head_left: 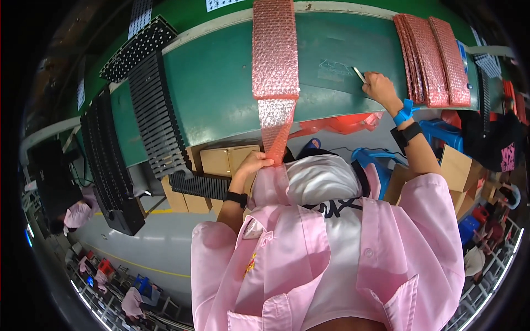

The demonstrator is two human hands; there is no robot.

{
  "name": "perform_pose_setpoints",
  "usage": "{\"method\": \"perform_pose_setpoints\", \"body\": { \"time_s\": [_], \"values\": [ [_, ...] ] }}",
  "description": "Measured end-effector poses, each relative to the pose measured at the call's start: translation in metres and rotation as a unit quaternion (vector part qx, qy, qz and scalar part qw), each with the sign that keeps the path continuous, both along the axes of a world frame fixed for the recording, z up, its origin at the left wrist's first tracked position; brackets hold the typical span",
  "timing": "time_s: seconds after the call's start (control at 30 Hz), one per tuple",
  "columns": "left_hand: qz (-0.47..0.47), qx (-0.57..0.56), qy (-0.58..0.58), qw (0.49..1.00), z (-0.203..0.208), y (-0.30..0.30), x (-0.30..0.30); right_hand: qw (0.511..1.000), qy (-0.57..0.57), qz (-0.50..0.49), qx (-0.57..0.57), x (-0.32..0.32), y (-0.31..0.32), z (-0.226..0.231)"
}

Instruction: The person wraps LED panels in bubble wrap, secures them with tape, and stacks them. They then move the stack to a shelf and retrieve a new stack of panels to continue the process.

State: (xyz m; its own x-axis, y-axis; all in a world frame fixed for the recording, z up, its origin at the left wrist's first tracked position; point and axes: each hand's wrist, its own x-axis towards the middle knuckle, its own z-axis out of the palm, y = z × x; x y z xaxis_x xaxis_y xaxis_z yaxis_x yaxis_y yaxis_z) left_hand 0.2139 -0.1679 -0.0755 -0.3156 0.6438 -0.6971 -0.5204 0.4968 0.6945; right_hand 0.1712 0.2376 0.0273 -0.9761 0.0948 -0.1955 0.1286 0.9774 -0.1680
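A long pink bubble-wrap strip (274, 49) lies across the green table (221, 83) and hangs over its near edge. My left hand (253, 164) is shut on the strip's hanging lower end, below the table edge. My right hand (379, 86) rests on the table further right, pinching a thin pale stick-like tool (359, 74) whose tip touches the green surface. Both wrists carry black bands, and the right one also has a blue strap. My pink coat fills the lower part of the view.
A stack of pink bubble-wrap bags (433, 58) lies at the table's right end. Long black slotted trays (157, 116) lean at the left. Cardboard boxes (223, 160) and a blue stool (375, 165) stand under the table. Other people in pink sit far left.
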Motion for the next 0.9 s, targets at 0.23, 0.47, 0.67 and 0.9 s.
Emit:
{"method": "perform_pose_setpoints", "body": {
  "time_s": [0.23,0.47,0.67,0.9],
  "values": [
    [0.15,0.021,0.021,0.988,0.018,0.035,0.008,0.911,-0.053,-0.066,-0.404,-0.008,-0.067,0.029],
    [0.328,0.013,0.145,0.933,0.043,0.042,0.01,0.86,-0.124,0.061,-0.492,0.01,-0.15,0.01],
    [0.184,-0.068,0.284,0.939,-0.017,0.029,0.039,0.902,0.003,0.158,-0.403,0.013,-0.189,-0.007],
    [0.148,-0.093,0.435,0.883,0.034,0.063,0.012,0.919,-0.052,0.13,-0.368,0.028,-0.168,-0.011]
  ]
}}
